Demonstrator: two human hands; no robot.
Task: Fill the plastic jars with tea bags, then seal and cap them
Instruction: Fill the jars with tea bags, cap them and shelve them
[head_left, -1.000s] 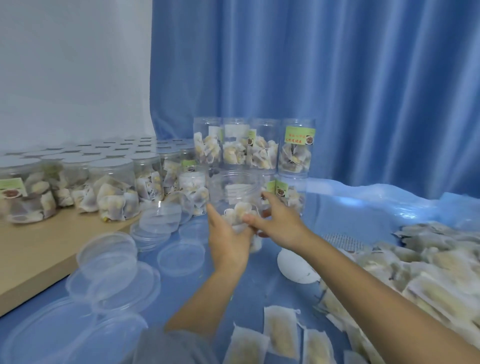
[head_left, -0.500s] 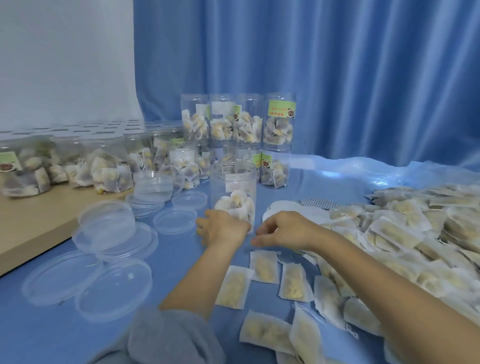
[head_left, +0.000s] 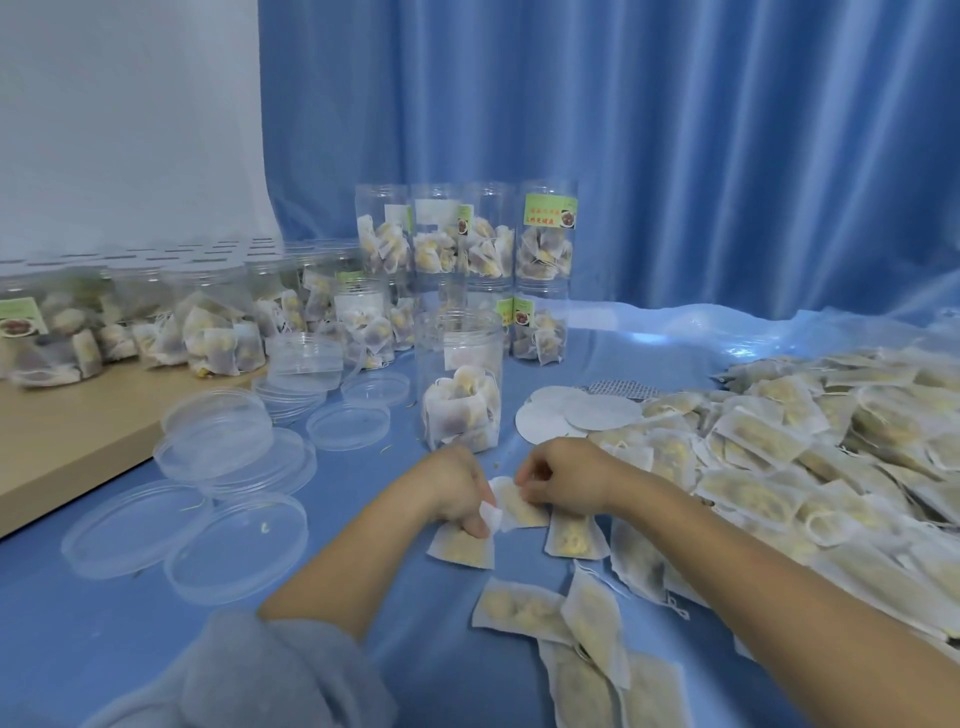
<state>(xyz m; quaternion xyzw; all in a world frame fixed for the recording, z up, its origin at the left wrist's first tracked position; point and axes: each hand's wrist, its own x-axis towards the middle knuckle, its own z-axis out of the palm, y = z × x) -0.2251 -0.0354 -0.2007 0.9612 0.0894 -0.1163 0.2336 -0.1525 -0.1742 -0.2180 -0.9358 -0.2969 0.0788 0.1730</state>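
Note:
An open clear plastic jar (head_left: 460, 358) stands on the blue surface, partly filled with tea bags. Just in front of it, my left hand (head_left: 457, 488) and my right hand (head_left: 563, 475) both pinch one white tea bag (head_left: 514, 506) between them, low over the cloth. More loose tea bags (head_left: 574, 538) lie under and near my hands. A big heap of tea bags (head_left: 810, 447) covers the right side. Round white seal discs (head_left: 582, 413) lie right of the jar. Clear lids (head_left: 236, 545) are spread at the left.
Filled jars (head_left: 545, 234) stand stacked behind the open jar in front of a blue curtain. More filled, capped jars (head_left: 208, 322) crowd a wooden board (head_left: 78, 431) at the left. A small stack of clear lids (head_left: 304, 358) sits by the board's corner.
My hands let go of the jar, which now stands on the cloth, and dropped toward me. They now pinch a tea bag between them. The view has tilted down.

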